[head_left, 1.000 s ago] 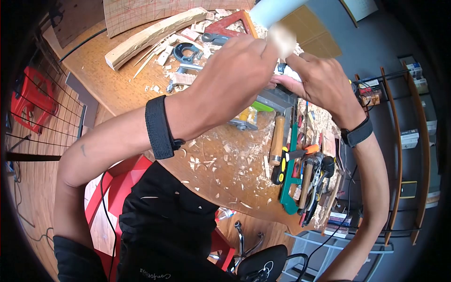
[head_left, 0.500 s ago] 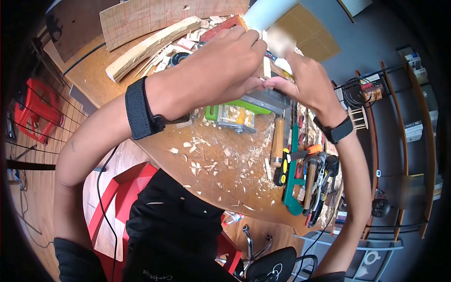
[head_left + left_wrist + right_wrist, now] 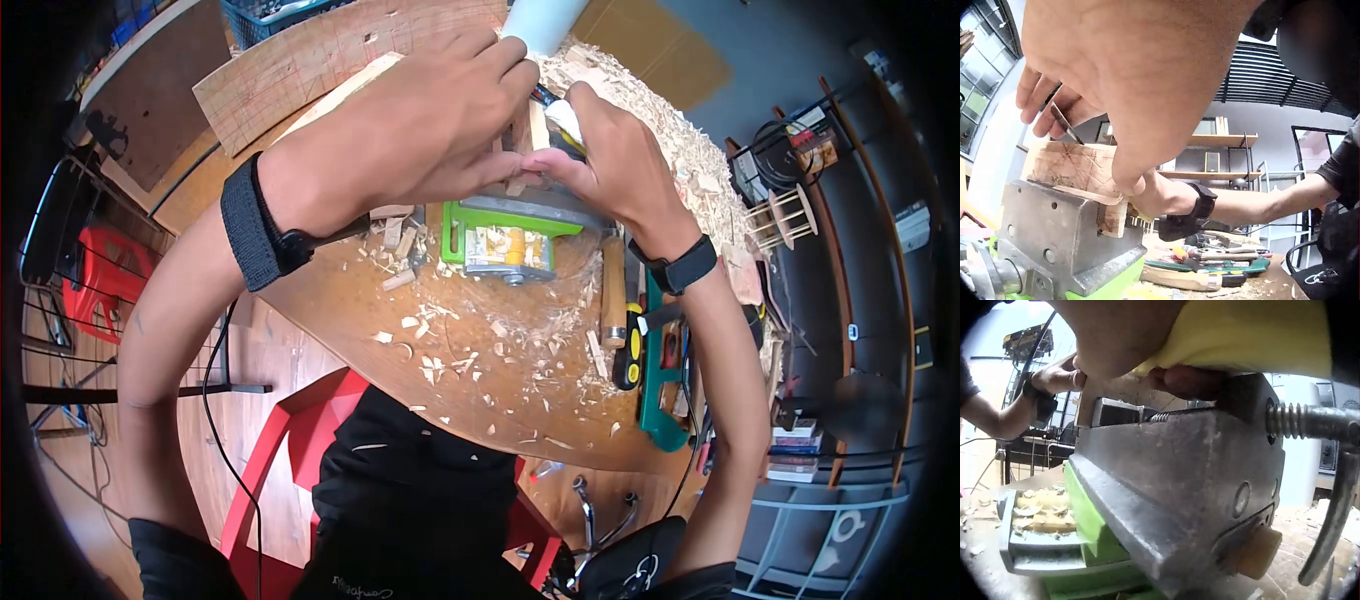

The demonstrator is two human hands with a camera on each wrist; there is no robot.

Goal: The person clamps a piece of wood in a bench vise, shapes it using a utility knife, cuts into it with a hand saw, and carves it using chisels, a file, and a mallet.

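A wooden block with pencil marks stands clamped in the grey metal vise. My right hand grips the yellow handle of a carving tool just over the vise. The tool's narrow steel blade slants above the block toward my left hand, whose curled fingers hold it near its end. Both thumbs meet at the block's near edge in the head view. In the right wrist view, much of the block is hidden behind the vise and my right hand.
The vise has a green base holding wood chips. A wooden-handled tool, a yellow-and-black handle and a green tool lie right of it. Behind stands a gridded board. Shavings litter the table.
The head view has shifted, so table and vise sit differently in it. Both hands appear lower and further left, with more of the block and tool showing between them.
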